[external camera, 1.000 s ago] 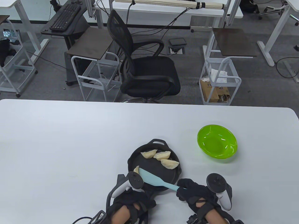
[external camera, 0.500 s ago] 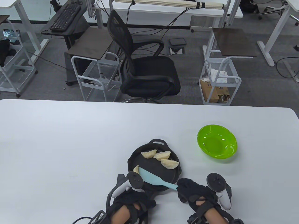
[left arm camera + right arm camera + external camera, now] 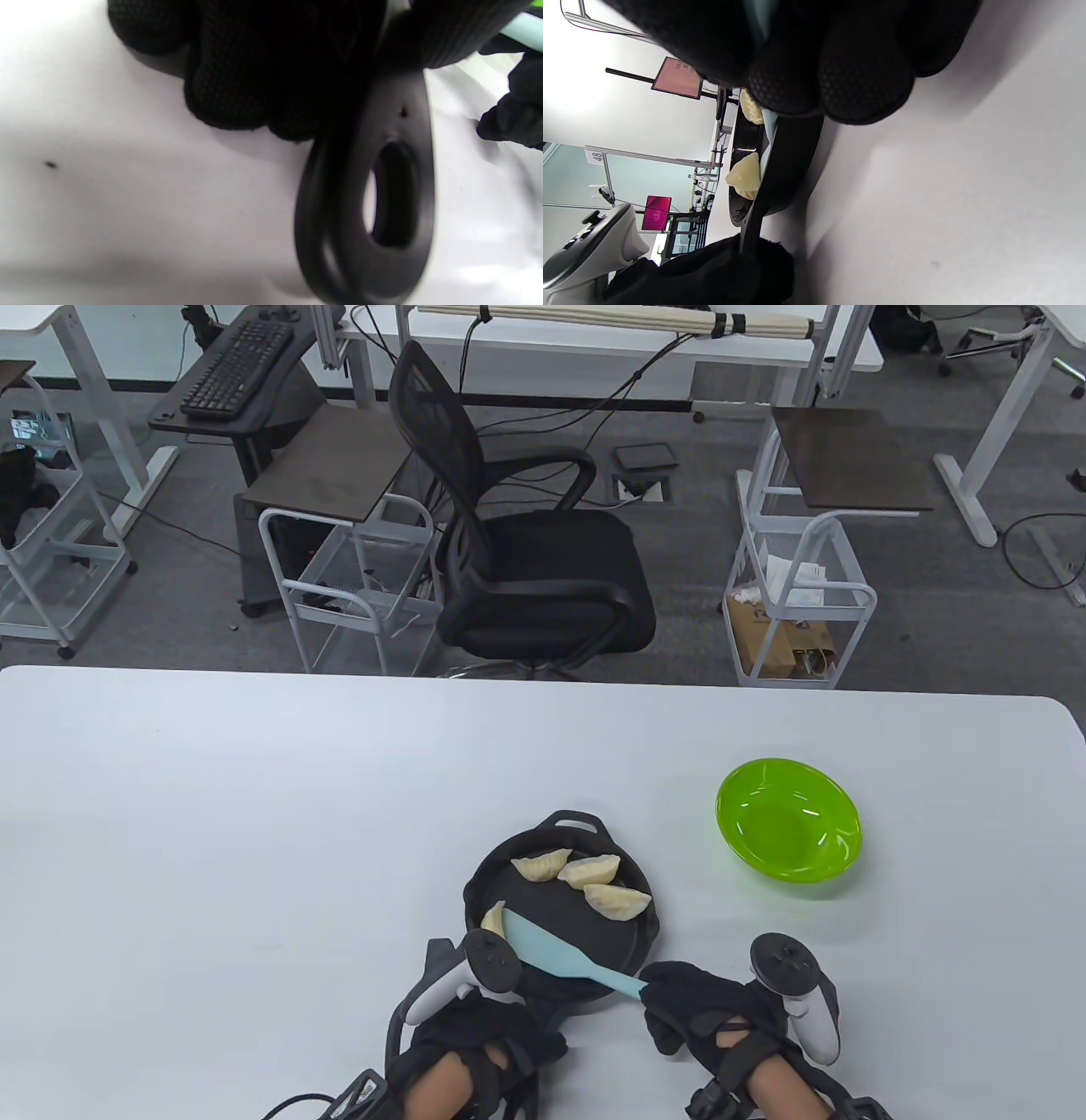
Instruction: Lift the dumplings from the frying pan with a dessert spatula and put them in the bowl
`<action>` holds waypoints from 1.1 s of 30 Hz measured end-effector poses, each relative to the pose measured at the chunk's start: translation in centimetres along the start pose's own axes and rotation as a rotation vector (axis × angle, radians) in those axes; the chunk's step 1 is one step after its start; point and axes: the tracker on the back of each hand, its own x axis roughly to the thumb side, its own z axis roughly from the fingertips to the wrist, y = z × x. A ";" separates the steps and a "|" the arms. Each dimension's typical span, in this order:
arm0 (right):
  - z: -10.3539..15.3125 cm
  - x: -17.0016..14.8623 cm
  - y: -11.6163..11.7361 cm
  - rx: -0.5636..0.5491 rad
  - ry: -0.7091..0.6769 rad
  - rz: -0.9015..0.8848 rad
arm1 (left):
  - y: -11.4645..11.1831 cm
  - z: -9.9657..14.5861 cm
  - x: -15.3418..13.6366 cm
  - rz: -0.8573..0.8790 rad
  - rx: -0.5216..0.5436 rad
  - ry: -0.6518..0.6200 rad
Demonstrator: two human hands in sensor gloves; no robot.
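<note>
Barely anything moved: right hand (image 3: 708, 1005) still grips the spatula (image 3: 547, 948), its blade nudging the dumpling (image 3: 494, 918) nearest the left hand (image 3: 475, 1039), which clasps the pan (image 3: 649, 933) handle; scooping continues

White table (image 3: 254, 780) spans the near half. Beyond it, grey carpet floor (image 3: 696, 585). Black mesh chair (image 3: 526, 560) stands at centre, white wire carts left (image 3: 356, 585) and right (image 3: 797, 602) of it. Keyboard (image 3: 236, 369) on a far-left stand. White desk legs (image 3: 993, 449) far right. Lighting even.
</note>
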 end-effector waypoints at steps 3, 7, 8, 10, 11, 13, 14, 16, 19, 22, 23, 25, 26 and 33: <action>0.0 0.0 0.0 0.007 0.003 -0.025 | 0.0 0.0 0.0 0.000 0.000 0.000; 0.1 -0.1 0.1 0.015 0.004 -0.063 | 0.0 0.0 0.0 0.000 0.000 0.000; 0.1 -0.1 0.1 0.021 0.007 -0.081 | 0.0 0.0 0.0 0.001 -0.005 -0.003; 0.2 -0.2 0.0 0.026 0.012 -0.107 | 0.0 0.0 0.0 0.001 -0.006 -0.004; 0.2 -0.3 -0.1 0.028 0.013 -0.118 | 0.0 0.0 0.0 0.001 -0.007 -0.004; 0.2 -0.4 -0.1 0.030 0.014 -0.127 | 0.0 0.0 0.0 0.003 -0.009 -0.005; 0.2 -0.4 -0.1 0.032 0.015 -0.136 | 0.0 0.0 -0.1 0.002 -0.008 -0.005; 0.2 -0.4 0.0 0.035 0.018 -0.151 | 0.0 0.0 -0.1 0.002 -0.008 -0.005; 0.3 -0.3 0.0 0.041 0.018 -0.172 | 0.0 0.0 -0.1 0.002 -0.008 -0.005; 0.3 -0.3 0.0 0.047 0.018 -0.185 | 0.0 0.0 -0.1 0.002 -0.008 -0.005; 0.4 -0.3 0.0 0.046 0.019 -0.187 | 0.0 0.0 -0.1 0.002 -0.008 -0.005; 0.3 -0.3 0.0 0.047 0.018 -0.194 | 0.0 0.0 -0.1 0.002 -0.008 -0.005; 0.3 -0.4 0.0 0.048 0.019 -0.198 | 0.0 0.0 -0.1 0.002 -0.008 -0.005; 0.4 -0.4 0.1 0.053 0.026 -0.238 | 0.0 0.0 -0.1 0.002 -0.008 -0.005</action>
